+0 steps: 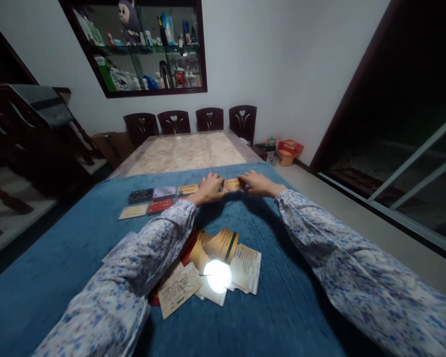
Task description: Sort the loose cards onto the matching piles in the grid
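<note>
Between my two hands is a yellow card (232, 185), gripped at its left end by my left hand (211, 188) and at its right end by my right hand (258, 183). Left of them, cards lie in rows: a black stack (140, 196), a pale purple card (164, 192), a yellow-and-dark card (188, 190), a cream card (133, 211) and a red card (160, 206). My left hand and sleeve hide part of the rows. Nearer to me lies a loose pile of overlapping cards (180, 287), with a bright glare spot on it.
A blue cloth (278, 297) covers the near part of the table, and bare marble top (193, 148) shows beyond. Several dark chairs (243, 121) line the far end. An orange bucket (285, 157) stands on the floor to the right.
</note>
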Demonstrator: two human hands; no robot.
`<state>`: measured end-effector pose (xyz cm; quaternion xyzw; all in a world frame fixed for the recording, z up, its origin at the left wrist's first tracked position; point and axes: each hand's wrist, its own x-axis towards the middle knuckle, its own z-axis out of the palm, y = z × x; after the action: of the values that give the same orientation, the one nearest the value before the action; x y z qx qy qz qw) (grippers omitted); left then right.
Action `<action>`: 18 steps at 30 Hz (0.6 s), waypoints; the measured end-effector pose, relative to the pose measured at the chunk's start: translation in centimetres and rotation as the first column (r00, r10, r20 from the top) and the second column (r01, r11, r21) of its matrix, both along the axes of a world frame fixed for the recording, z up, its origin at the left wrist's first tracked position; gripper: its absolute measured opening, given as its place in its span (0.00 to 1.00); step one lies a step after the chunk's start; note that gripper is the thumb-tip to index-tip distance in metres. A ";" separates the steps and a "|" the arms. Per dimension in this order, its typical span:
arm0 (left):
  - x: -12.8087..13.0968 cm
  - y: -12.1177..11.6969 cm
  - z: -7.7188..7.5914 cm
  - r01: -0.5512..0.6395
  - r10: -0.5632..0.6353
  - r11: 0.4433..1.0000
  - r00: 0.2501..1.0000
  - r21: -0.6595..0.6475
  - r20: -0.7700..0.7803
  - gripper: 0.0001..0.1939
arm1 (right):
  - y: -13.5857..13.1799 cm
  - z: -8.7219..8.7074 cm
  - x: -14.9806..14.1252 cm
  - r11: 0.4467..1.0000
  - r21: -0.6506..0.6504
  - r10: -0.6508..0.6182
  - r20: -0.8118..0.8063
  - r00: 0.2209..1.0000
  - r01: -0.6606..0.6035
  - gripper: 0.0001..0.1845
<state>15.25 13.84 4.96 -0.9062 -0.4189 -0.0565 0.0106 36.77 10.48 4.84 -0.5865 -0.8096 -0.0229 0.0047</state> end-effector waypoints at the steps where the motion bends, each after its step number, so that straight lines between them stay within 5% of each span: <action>1: 0.2 0.4 -0.2 -0.004 0.004 1.000 1.000 -0.004 0.006 0.15 | 0.5 -0.1 0.2 1.000 -0.004 -0.003 0.002 1.000 0.003 0.14; 18: 2.8 4.3 -1.7 -0.095 0.091 0.992 0.995 -0.081 -0.049 0.17 | 6.6 -2.7 1.3 0.997 -0.074 -0.003 0.013 1.000 0.004 0.15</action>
<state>18.08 18.13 3.26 -0.8863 -0.4624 -0.0180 -0.0151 38.10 17.04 2.19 -0.5875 -0.8089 0.0034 -0.0224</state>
